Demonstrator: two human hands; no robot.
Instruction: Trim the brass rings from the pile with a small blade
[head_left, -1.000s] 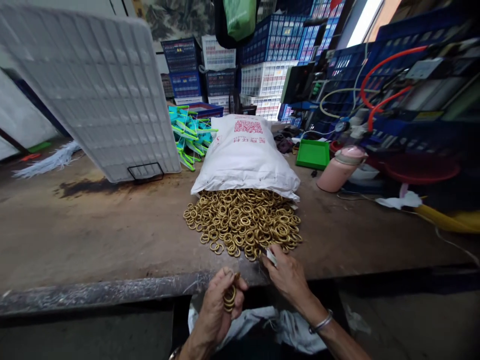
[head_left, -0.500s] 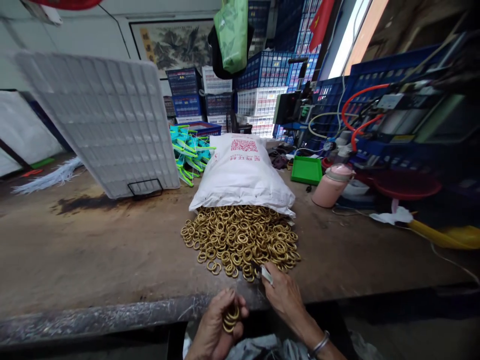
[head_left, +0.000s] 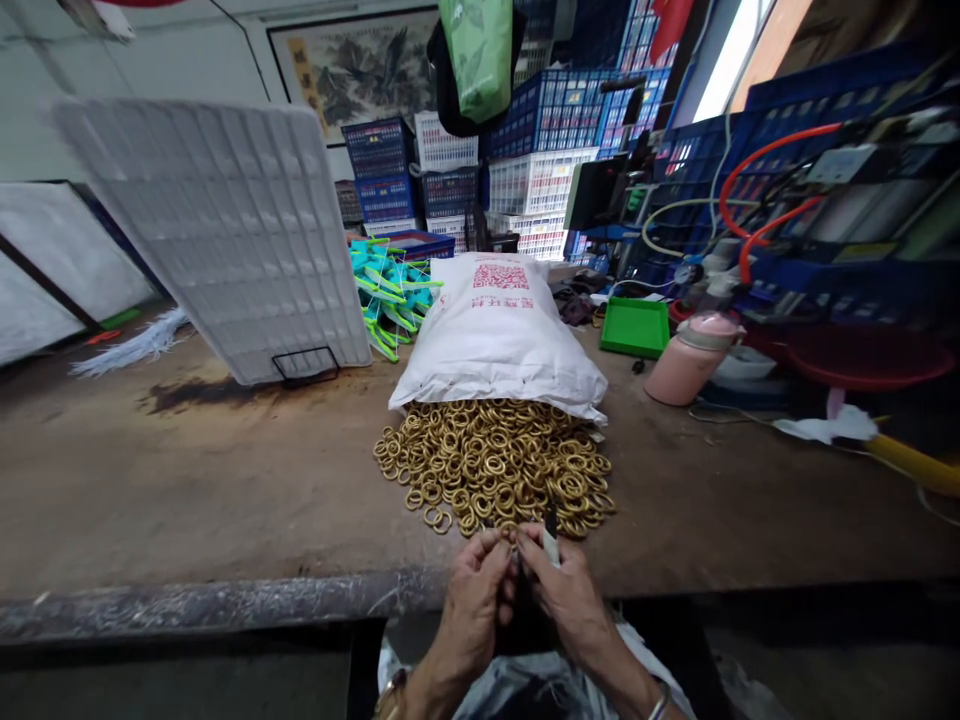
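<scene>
A heap of brass rings [head_left: 496,465] spills from the open mouth of a white sack [head_left: 499,325] lying on the worn brown table [head_left: 187,490]. My left hand [head_left: 474,595] and my right hand [head_left: 568,592] meet fingertip to fingertip at the table's front edge, just below the heap. The left hand's fingers are curled closed, and the stack of rings it held is mostly hidden behind them. The right hand is pinched shut against the left. One of its fingers wears a white wrap [head_left: 551,546]. What it pinches is hidden.
A white moulded tray [head_left: 225,230] leans upright at the back left, beside turquoise plastic parts [head_left: 386,290]. A green tray [head_left: 634,327], a pink flask [head_left: 688,360] and a red basin [head_left: 862,360] stand to the right. Stacked crates and hoses fill the back. Pale cloth lies on my lap.
My left hand, holding its stack of rings, rose from below the table edge to meet the right hand. The right hand drew back from the heap. The camera tilted slightly.
</scene>
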